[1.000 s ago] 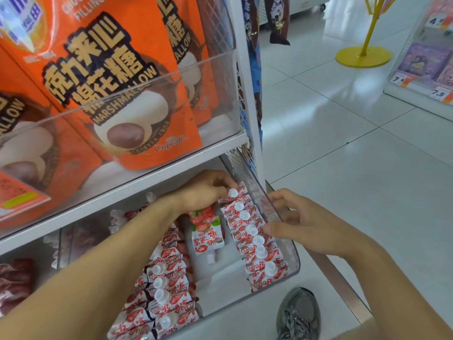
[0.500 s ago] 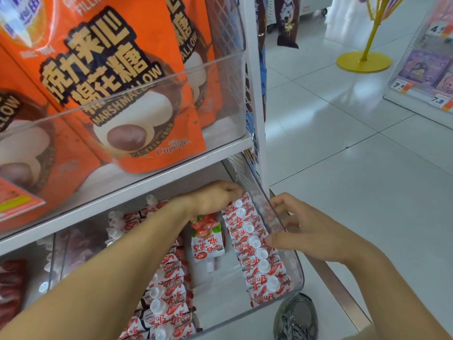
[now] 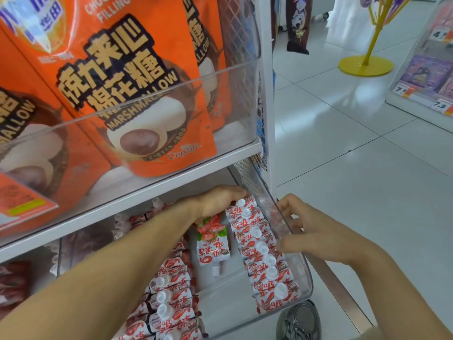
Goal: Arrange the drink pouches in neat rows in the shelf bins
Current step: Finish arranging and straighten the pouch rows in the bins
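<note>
Squeezing the right-edge row of drink pouches point(image 3: 263, 251) in the bin point(image 3: 309, 282): left hand point(image 3: 218, 202) curled on the rear pouch, right hand point(image 3: 308, 238) fingers pressing mid-row; risking buckling, tipping onto the loose pouch point(image 3: 213, 244) lying mid-bin.

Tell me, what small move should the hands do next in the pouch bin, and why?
Probably the left hand should stand the loose pouch upright. It lies flat, cap toward the front, in the gap between the right row and the left row, whose caps point up.
</note>
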The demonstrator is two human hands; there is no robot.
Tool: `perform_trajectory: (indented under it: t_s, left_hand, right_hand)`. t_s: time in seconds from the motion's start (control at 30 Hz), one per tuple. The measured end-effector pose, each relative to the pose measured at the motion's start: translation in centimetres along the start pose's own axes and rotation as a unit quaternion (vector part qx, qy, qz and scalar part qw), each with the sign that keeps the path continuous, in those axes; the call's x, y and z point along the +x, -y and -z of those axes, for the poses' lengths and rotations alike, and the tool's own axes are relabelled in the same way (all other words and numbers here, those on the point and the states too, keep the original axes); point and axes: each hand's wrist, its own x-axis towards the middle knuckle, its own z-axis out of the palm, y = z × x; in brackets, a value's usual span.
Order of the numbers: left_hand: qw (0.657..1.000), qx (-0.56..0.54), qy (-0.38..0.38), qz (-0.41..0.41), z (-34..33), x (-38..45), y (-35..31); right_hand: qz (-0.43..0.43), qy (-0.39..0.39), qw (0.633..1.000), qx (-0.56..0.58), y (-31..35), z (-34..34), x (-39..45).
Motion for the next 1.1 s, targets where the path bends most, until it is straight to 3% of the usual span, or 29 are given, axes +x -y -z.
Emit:
perform_trajectory:
  t_s: [0.1,0.2,0.3,0.43,0.53,0.63,0.7,0.83,0.93,1.03,1.1]
  left_hand:
    - [1.000,0.014,0.010,-0.014,0.3,0.1,0.0]
    - [0.988,0.142,-0.024,-0.050,1.6,-0.1,0.4]
    - [0.951,0.292,-0.068,-0.077,3.7,-0.9,0.5]
    - [0.862,0.505,0.015,-0.035,5.1,-2.5,1.1]
    - [0.837,0.546,0.021,-0.020,4.6,-2.9,1.9]
    - [0.851,0.522,-0.021,-0.047,4.9,-3.2,1.8]
    - [0.880,0.466,-0.042,-0.078,5.4,-3.7,1.9]
    - [0.981,0.159,-0.063,-0.097,5.2,-4.5,1.6]
    - [0.982,0.080,-0.113,-0.131,4.2,-4.2,1.6]
    - [0.987,0.063,-0.069,-0.134,3.0,-3.3,1.8]
    - [0.990,0.032,-0.087,-0.108,2.6,-2.5,1.4]
  right_hand:
    - [-0.004,-0.003,1.000,0.000,0.1,0.0,0.0]
    - [-0.005,-0.005,1.000,0.010,0.0,-0.1,-0.2]
    - [-0.006,-0.008,1.000,0.013,-0.1,-0.2,-0.1]
    - [-0.011,-0.003,1.000,0.012,0.1,-0.1,-0.1]
    - [-0.013,-0.004,1.000,0.005,0.1,-0.1,-0.1]
    - [-0.013,-0.006,1.000,0.003,0.1,-0.2,-0.2]
    - [-0.011,-0.005,1.000,0.005,0.1,-0.2,-0.2]
    - [-0.009,-0.002,1.000,0.000,0.0,-0.1,-0.1]
    - [-0.008,0.000,1.000,-0.001,0.0,-0.2,-0.2]
    - [-0.005,-0.005,1.000,-0.001,0.0,-0.2,-0.3]
    - [-0.004,-0.005,1.000,0.002,0.0,-0.3,-0.4]
